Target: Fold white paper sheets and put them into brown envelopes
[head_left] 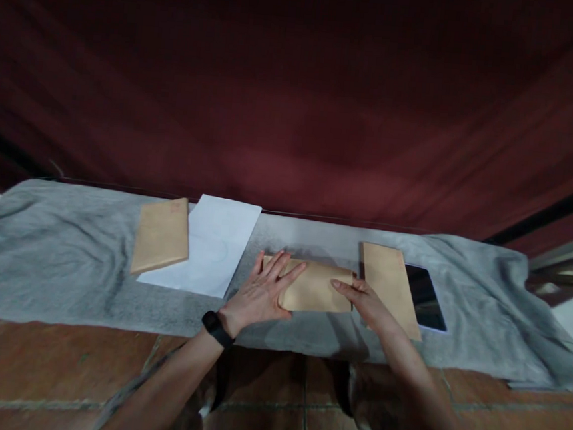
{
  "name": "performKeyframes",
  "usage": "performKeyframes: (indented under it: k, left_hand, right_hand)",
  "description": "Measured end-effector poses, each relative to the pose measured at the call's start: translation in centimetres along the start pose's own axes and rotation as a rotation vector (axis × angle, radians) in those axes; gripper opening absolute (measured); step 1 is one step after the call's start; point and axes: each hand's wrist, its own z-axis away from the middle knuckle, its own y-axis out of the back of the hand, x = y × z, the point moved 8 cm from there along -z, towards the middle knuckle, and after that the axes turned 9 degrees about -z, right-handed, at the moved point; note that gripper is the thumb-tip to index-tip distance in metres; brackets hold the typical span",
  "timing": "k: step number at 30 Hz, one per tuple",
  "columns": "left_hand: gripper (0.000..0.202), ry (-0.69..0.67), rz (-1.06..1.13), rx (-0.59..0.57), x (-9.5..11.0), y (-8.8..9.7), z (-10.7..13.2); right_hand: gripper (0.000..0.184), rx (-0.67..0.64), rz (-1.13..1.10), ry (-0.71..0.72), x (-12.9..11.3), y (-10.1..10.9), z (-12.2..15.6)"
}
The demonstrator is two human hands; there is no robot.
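Note:
A brown envelope [316, 286] lies flat on the grey cloth [61, 269] in the middle. My left hand [260, 291] rests flat on its left end, fingers stretched out and spread; a black band sits on that wrist. My right hand [362, 298] presses its fingers on the envelope's right edge, fingers extended. A second brown envelope [391, 281] lies just right of that hand, partly over a dark tablet [424, 297]. A third brown envelope [162, 234] lies at the left on a white sheet of paper [216, 249].
The grey cloth covers a low surface in front of a dark red curtain [297, 95]. Terracotta floor tiles [52, 375] run along the near side. A window frame [567, 266] shows at the far right.

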Motion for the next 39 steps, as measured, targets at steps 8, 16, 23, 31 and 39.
performKeyframes:
  k: [8, 16, 23, 31, 39]
  left_hand:
    - [0.109, 0.016, 0.025, -0.052, -1.4, 0.6, 0.8]
    - [0.113, -0.093, 0.052, 0.002, 1.1, 1.0, 0.4]
    - [0.099, -0.035, 0.017, 0.01, 0.4, 1.7, 0.2]
    - [0.109, 0.143, -0.029, 0.068, -5.6, 2.2, 1.9]
    - [0.114, 0.182, -0.019, -0.015, -8.5, 0.0, 3.7]
  right_hand:
    - [0.038, -0.15, -0.122, -0.182, -0.3, -0.5, 0.5]
    - [0.041, -0.163, -0.214, -0.196, -0.3, -2.8, 0.9]
    - [0.038, -0.134, 0.054, -0.103, -0.7, -1.7, 0.5]
    - [0.042, 0.262, 0.36, 0.08, 0.3, 2.8, -2.1]
    - [0.037, 0.318, 1.165, 0.124, 1.6, -1.2, -1.1]
